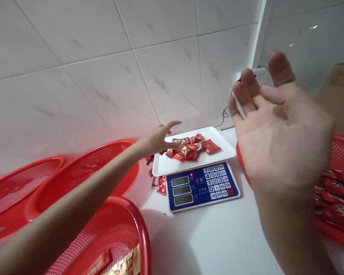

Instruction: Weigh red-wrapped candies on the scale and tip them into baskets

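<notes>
While the left hand [156,141] hangs at the white tray [163,167] with thumb and fingers parted, gripping nothing visible, whether its thumb touches the red snack packets [186,151] piled there is hard to tell. The raised right hand [283,133], palm bared and unclenched, hides part of the right-hand red basket [336,147], which the frame cuts off; the digits on the price-computing scale [202,186] are blurred. The packets point various ways, the rightmost slanting down to the right; the tray's long axis runs left to right, its right end farther off. Red packets fill that basket, while the near-left basket [143,233], cropped below, holds a red packet [99,263] and a gold one [126,265].
</notes>
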`<move>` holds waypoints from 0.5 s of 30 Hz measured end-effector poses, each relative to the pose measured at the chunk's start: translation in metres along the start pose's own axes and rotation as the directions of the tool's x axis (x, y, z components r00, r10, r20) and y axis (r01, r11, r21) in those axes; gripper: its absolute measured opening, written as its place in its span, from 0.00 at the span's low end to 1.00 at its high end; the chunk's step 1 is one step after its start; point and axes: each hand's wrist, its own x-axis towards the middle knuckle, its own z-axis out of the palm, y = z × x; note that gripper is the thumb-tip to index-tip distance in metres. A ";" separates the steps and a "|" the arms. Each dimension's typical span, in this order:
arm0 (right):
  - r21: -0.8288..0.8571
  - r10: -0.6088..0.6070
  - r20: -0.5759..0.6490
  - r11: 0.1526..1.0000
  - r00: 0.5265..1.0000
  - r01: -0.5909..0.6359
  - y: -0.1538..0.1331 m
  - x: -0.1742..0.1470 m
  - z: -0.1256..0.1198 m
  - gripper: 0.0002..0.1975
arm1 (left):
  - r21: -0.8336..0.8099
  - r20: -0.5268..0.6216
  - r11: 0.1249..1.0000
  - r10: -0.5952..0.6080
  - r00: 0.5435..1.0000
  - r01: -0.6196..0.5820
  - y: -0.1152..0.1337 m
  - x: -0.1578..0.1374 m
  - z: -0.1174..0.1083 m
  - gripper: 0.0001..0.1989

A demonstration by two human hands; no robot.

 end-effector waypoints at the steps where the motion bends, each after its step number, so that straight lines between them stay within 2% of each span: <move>1: -0.002 0.006 -0.008 1.000 1.000 -0.006 -0.001 0.001 -0.001 0.15 | -0.014 -0.016 1.000 -0.007 1.000 0.007 0.002 -0.001 -0.002 0.35; 6: -0.062 -0.010 0.017 0.998 1.000 0.011 -0.009 -0.001 -0.003 0.16 | -0.246 -0.146 0.968 0.005 0.989 -0.041 0.031 -0.010 -0.013 0.19; 10: -0.024 -0.017 0.020 1.000 1.000 0.018 -0.013 -0.005 -0.002 0.15 | -0.269 -0.199 0.959 0.035 0.979 -0.089 0.042 0.001 -0.008 0.16; 15: 0.007 0.027 -0.009 1.000 1.000 -0.027 -0.015 -0.007 0.001 0.17 | -0.250 -0.175 0.967 0.000 0.985 -0.045 0.031 0.016 0.006 0.15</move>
